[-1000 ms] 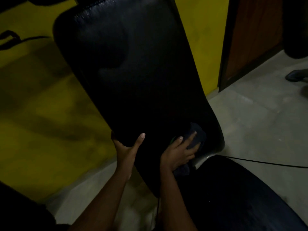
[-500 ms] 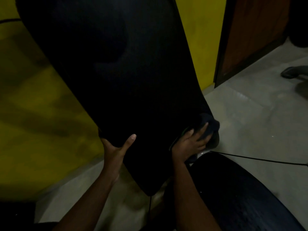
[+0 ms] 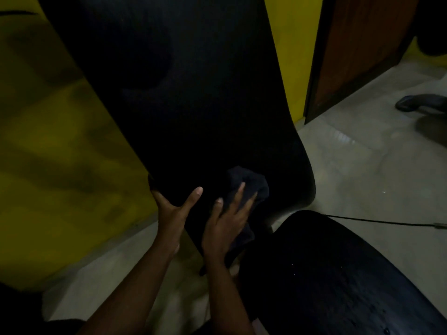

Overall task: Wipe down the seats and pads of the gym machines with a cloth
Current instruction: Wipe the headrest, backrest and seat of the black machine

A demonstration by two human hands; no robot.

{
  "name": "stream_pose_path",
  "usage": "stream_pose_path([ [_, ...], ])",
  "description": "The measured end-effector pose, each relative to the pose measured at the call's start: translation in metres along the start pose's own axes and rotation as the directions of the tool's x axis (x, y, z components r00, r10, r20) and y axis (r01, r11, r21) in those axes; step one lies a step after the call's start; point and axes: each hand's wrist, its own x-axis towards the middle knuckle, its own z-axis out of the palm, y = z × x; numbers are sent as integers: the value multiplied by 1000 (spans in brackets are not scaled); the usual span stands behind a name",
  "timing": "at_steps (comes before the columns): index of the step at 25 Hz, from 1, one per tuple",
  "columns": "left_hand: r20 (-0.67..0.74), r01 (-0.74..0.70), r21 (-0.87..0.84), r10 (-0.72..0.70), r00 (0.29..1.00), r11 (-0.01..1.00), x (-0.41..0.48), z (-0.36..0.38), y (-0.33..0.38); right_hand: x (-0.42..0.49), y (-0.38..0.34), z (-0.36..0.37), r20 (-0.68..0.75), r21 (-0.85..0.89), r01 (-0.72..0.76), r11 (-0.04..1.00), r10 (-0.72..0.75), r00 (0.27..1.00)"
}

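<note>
Wiping low on the back pad: right hand, fingers spread flat, presses the cloth; left hand grips its left edge; seat at near right probably next.

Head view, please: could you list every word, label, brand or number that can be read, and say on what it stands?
None: no text, label, brand or number shows on the back pad, the seat pad, the cloth, the yellow wall or the brown door; the picture is dark.
</note>
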Motion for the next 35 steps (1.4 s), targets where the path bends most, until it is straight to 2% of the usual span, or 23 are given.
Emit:
stream_pose_path([
  [1,-18,12,9,-12,1000,1000,-3,1,-6,-2,16,4,-4,-6,-16,1000,16,1000],
  [2,-30,29,10,-29,999,1000,-6,3,-15,-1,34,4,-26,17,-109,994,109,994],
  [4,-20,72,0,-72,997,997,-17,5,-37,3,66,-3,-50,86,-351,932,356,933],
  [6,-11,151,5,-151,988,988,-27,8,-57,5,86,-3,-48,112,-489,865,496,867],
  [10,18,236,1,-236,972,972,-32,8,-62,6,88,-5,-27,96,-516,851,521,853],
  [12,62,246,7,-246,967,969,-34,0,-47,6,74,-18,-5,91,-467,880,469,883],
  [15,75,287,-3,-286,955,958,-46,-12,-19,2,35,-45,107,92,-281,955,271,957],
  [17,36,309,-36,-308,951,950,-61,-16,6,-1,0,-66,197,113,-193,975,168,966],
  [19,-40,256,-95,-260,965,962,-79,-18,43,-3,-44,-91,251,140,-58,988,21,968],
  [22,-67,203,-126,-212,975,971,-104,-27,114,1,-109,-139,369,124,53,991,-96,925],
  [26,-104,138,-188,-160,982,972,-117,-45,188,11,-184,-188,505,137,193,972,-236,830],
  [32,-135,-79,-231,49,990,970,-58,-73,272,36,-284,-167,430,284,329,901,-426,796],
  [35,-124,-137,-271,106,987,953,1,-91,305,51,-336,-134,355,309,353,883,-451,819],
])
